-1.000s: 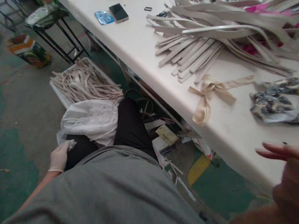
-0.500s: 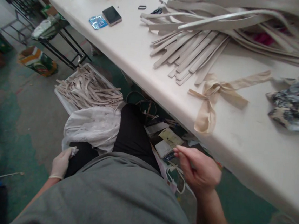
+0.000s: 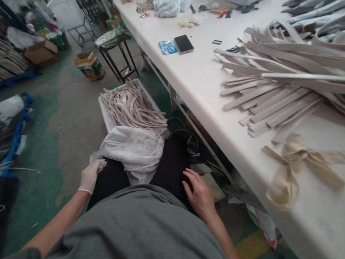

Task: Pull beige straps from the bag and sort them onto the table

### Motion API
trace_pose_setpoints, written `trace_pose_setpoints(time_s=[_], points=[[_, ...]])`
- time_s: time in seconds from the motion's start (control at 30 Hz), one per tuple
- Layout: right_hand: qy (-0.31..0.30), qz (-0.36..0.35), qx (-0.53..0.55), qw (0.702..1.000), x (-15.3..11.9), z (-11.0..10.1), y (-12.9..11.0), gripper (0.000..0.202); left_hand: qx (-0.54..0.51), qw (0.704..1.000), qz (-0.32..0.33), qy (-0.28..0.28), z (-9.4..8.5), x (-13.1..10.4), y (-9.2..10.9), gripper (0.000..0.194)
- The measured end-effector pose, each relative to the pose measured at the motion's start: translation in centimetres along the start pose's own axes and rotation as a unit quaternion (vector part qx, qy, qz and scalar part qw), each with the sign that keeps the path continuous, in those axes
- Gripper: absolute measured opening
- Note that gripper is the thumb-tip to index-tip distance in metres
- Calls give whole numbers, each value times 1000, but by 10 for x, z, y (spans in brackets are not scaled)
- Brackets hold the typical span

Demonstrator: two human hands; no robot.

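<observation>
My left hand [image 3: 90, 176], in a thin whitish glove, is closed beside my left thigh. A small crumpled whitish piece [image 3: 102, 164] pokes out from its fingers; its kind is unclear. My bare right hand [image 3: 200, 194] rests at my right thigh with its fingers apart and nothing in them. Between my knees a white cloth-like sack [image 3: 134, 148] hangs over the near end of a white crate [image 3: 104, 117]. Beige straps [image 3: 132, 105] fill that crate in a tangle.
The long white table [image 3: 234, 151] runs along my right. On it lie grey-beige straps [image 3: 275, 103], a knotted tan strip [image 3: 290, 173], a phone [image 3: 183, 44] and a blue packet [image 3: 167, 47]. A black-legged stool [image 3: 114, 38] and an open carton [image 3: 90, 65] stand beyond the crate.
My right hand has come down and left from beside the table to my thigh, its pinched fingers now spread. The view has swung left; my left hand stays closed by my thigh.
</observation>
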State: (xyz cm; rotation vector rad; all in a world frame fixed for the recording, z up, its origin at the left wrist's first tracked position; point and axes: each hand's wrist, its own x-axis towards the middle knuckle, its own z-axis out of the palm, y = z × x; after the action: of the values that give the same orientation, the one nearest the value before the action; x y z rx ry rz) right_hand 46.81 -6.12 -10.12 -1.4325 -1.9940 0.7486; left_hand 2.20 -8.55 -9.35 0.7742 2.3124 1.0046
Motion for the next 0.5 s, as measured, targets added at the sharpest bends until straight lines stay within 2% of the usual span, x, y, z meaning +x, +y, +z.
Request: trace_pose_setpoints(time_s=[0.1, 0.2, 0.27, 0.4, 0.43, 0.5], points=[[-40, 49, 6, 998, 10, 30, 8, 43, 20, 999, 33, 17, 2, 22, -4, 43], [-68, 68, -2, 995, 34, 54, 22, 51, 73, 996, 42, -13, 4, 45, -12, 45], [-91, 70, -23, 993, 59, 65, 33, 56, 107, 990, 86, -29, 9, 59, -17, 48], [-141, 85, -73, 984, 124, 88, 52, 58, 158, 951, 265, -31, 22, 85, -20, 46], [-147, 101, -84, 980, 141, 95, 57, 58, 171, 941, 291, -25, 26, 89, -21, 45], [-157, 141, -100, 972, 175, 110, 69, 53, 189, 934, 302, -39, 32, 95, -23, 45]])
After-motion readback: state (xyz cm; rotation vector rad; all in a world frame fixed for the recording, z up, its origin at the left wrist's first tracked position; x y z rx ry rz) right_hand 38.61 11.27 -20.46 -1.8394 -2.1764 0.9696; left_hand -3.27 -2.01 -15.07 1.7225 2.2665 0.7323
